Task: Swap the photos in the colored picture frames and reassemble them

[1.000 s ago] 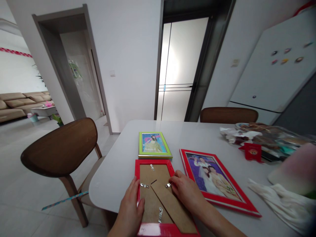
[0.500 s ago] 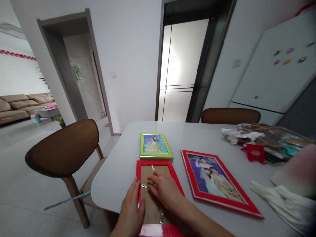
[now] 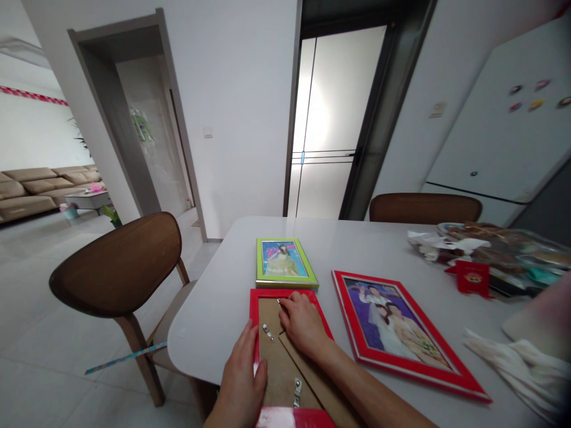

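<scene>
A red picture frame (image 3: 254, 303) lies face down at the table's near edge, its brown backing board (image 3: 274, 368) showing. My left hand (image 3: 244, 371) rests along the frame's left side, fingers and thumb apart. The fingers of my right hand (image 3: 303, 324) are pinched at the metal clip (image 3: 279, 302) near the top edge, which they partly cover. A second clip (image 3: 268, 333) sits slanted at the left, and a third (image 3: 297, 392) is lower down. Beyond lies a green-framed picture (image 3: 285, 260); to the right is a red-framed picture (image 3: 388, 327).
At the right of the white table (image 3: 214, 309) are plastic bags (image 3: 513, 244), a red packet (image 3: 473, 278) and a white cloth (image 3: 513, 362). A brown chair (image 3: 120, 264) stands at the left, another (image 3: 423, 208) behind the table.
My right hand has moved up from the left clip to the top clip. The left clip has turned from nearly level to slanted. The view has shifted slightly.
</scene>
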Tool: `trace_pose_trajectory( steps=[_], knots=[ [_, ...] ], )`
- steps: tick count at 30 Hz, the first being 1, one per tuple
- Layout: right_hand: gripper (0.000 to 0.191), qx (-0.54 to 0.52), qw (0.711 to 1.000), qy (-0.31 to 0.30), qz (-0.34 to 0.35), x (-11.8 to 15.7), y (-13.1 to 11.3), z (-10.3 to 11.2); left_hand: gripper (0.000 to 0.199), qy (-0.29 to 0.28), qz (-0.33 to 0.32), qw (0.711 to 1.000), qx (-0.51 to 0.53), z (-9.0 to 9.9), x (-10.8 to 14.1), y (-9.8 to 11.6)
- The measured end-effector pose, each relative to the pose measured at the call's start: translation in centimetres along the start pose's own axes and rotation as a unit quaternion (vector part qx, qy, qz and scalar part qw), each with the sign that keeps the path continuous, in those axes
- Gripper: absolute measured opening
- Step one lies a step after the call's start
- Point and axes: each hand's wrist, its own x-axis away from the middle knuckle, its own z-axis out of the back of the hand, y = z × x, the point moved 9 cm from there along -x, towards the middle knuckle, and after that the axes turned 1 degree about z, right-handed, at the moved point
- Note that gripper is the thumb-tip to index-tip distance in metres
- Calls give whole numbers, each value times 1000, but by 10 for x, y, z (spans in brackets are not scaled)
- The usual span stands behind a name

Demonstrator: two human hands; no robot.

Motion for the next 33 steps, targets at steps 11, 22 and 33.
trace_pose_trajectory(
  steps=[11,22,33],
  knots=[
    [35,-136,966,-152,157,60,-28,26,49,11,-2,1000,12,1,1,-1],
    [13,-153,972,-115,133,77,-27,25,48,14,-2,1000,8,-1,2,1],
    [37,-71,993,-91,-5,75,7,28,47,20,17,999,22,-2,2,3]
  ],
)
